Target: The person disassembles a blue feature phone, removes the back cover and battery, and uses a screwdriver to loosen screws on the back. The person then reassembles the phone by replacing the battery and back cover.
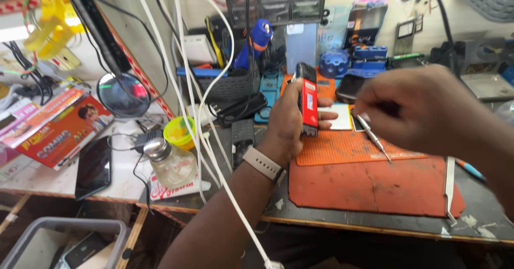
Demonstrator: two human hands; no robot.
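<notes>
Head view: left hand [292,120] grip closed around small red-black phone [307,98], upright above orange mat [348,147]. Right hand [423,111] grip pinches screwdriver [373,136]. Phone looks light, rigid, slippery; hold by edges.

Glass bottle [171,164] left of work mat [369,186], tweezers [450,186] on mat's right edge

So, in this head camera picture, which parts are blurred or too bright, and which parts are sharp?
Head view: the right hand is close to the lens and softly blurred; the left hand and the red and black device it holds look sharper; daylight washes out the far left edge; the glass bottle shows small highlights; the orange mat is evenly lit, without hard shadows.
</notes>
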